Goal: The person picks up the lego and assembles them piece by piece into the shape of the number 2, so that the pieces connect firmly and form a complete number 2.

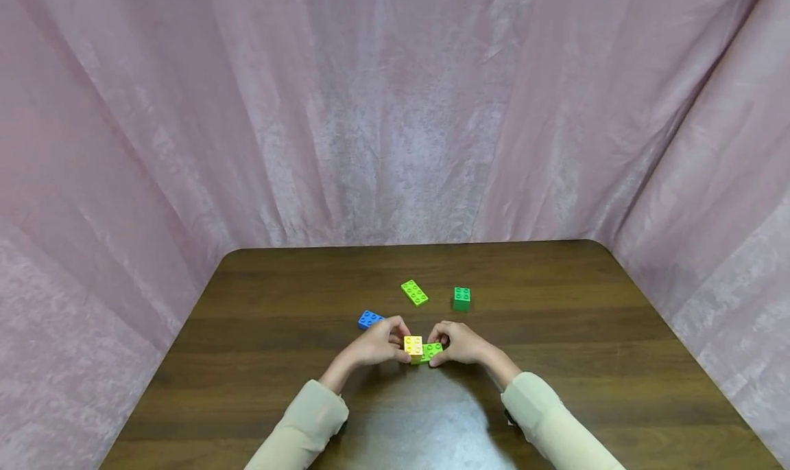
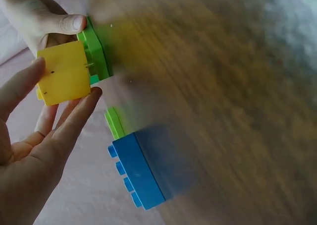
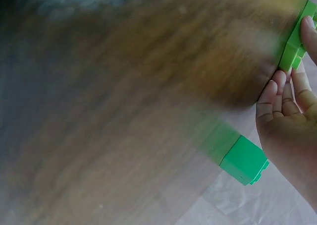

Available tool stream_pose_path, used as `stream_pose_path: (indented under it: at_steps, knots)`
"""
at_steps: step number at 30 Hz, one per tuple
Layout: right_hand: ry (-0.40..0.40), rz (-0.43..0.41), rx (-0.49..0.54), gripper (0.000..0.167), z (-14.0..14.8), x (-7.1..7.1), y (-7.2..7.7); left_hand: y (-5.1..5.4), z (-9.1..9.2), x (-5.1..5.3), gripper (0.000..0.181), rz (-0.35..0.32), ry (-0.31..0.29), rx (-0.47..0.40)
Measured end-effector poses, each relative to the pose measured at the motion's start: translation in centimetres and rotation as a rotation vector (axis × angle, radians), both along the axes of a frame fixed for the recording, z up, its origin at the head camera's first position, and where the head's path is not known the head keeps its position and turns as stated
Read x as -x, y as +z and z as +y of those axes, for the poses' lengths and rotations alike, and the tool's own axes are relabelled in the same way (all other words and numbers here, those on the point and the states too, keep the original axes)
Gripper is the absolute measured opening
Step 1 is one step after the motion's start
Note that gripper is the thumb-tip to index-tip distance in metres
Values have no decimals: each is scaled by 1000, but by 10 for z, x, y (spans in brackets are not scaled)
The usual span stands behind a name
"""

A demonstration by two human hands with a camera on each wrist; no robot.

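Note:
A yellow building brick is pinched by my left hand between thumb and fingers. It sits at the left end of a light green brick, above its studs; whether the two are fully pressed together I cannot tell. My right hand grips the light green brick at its right end, thumb on the near side, as the right wrist view also shows. Just behind my left hand lies a blue brick, its studs upward, partly covered by that hand in the head view.
Farther back on the brown wooden table lies a flat light green brick. To its right stands a dark green brick. Pink curtains hang behind the table and along both sides.

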State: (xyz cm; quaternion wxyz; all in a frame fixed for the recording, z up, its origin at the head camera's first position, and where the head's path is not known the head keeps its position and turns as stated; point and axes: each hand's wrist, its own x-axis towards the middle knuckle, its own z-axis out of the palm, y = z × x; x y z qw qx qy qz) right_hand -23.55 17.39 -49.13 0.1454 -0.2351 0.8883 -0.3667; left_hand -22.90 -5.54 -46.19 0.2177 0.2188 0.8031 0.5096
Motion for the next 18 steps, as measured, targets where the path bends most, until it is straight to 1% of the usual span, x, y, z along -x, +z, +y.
stream_pose_path:
  at_steps: [4, 6, 9, 12, 18]
  knots:
    - [-3, -2, -1, 31, 0, 0, 1, 1, 3, 0, 31, -21, -16, -15]
    - [-8, 0, -1, 31, 0, 0, 1, 1, 5, 0, 31, -16, -31, -18]
    - [-12, 5, -3, 32, 0, -1, 1, 0, 8, 0, 31, -7, -34, -6]
    - [-5, 8, -2, 32, -1, -1, 0, -2, 10, 1, 30, -6, -18, 8]
    - [-5, 0, -3, 32, 0, -1, 1, -5, 10, 3, 31, -11, -28, -9]
